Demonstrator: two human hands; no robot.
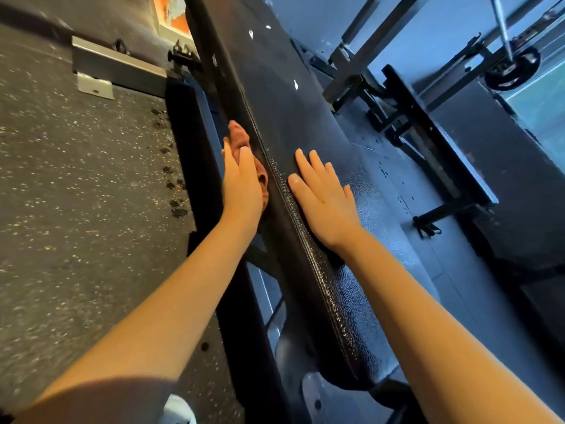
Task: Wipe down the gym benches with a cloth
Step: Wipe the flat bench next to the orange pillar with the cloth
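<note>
A long black padded gym bench [293,111] runs from the top centre down to the lower right, its textured top shining. A reddish-brown cloth [239,137] is bunched against the bench's left side edge. My left hand [241,182] presses the cloth flat against that side with straight fingers. My right hand [324,194] lies flat on the bench top, fingers spread, just right of the seam. Most of the cloth is hidden under my left hand.
Speckled rubber floor [76,185] lies to the left, with a metal floor bracket [116,68] at the upper left. The bench's black frame [189,133] runs below the pad. A rack and a barbell with a plate [513,67] stand at the upper right.
</note>
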